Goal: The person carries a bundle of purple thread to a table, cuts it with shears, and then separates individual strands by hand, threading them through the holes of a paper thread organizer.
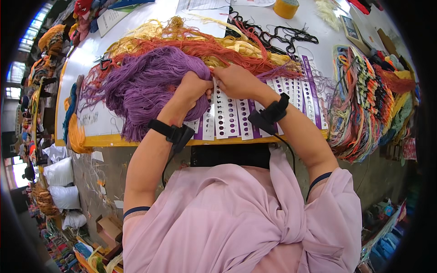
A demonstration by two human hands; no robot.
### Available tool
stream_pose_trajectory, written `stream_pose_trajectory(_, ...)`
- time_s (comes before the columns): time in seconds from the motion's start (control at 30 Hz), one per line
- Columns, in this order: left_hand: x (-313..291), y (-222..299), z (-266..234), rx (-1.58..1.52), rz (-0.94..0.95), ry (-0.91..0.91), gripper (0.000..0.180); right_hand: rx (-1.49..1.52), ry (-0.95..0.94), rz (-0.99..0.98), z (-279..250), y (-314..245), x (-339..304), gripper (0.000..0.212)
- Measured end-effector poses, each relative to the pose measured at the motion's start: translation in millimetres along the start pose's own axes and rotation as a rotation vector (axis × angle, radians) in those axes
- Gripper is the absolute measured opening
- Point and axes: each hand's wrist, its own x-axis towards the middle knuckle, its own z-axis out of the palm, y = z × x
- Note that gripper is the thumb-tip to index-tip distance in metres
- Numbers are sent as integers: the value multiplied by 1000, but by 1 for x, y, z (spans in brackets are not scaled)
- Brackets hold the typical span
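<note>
A large loose hank of purple yarn (148, 82) lies on the table in front of me, its lower strands hanging over the front edge. My left hand (195, 87) is closed on the right side of this hank. Close beside it, my right hand (237, 81) pinches at the hank's right edge, apparently on purple strands, though its fingertips are partly hidden. Under and right of my hands lie several white cards with rows of holes and purple bands (233, 120). Orange-red yarn (182, 47) and yellow yarn (136, 43) spread out behind the purple hank.
Black yarn (291, 34) and a roll of yellow tape (286, 8) lie at the back. Multicoloured skeins (359, 104) hang over the table's right side, and orange yarn (78, 134) over its front left. White sacks (61, 182) stand on the floor at left.
</note>
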Motion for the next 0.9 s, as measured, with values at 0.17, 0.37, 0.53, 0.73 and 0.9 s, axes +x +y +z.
stream_pose_trajectory(0.17, 3, -4, -22, 204, 84, 115, 9, 281, -150, 174, -17, 1, -4, 17)
stream_pose_trajectory(0.37, -6, -2, -24, -143, 69, -53, 15, 272, -117, 129, -14, 2, -9, 16)
stream_pose_trajectory(0.53, -16, 11, -36, -761, -250, -163, 14, 122, -95, -31, -12, 11, -13, 20)
stream_pose_trajectory(0.73, -15, 9, -22, -126, 160, -230, 14, 978, -325, 372, -20, 16, -9, 27)
stream_pose_trajectory(0.9, -11, 8, -20, -69, 123, -284, 10, 939, -311, 421, -21, 11, -7, 26)
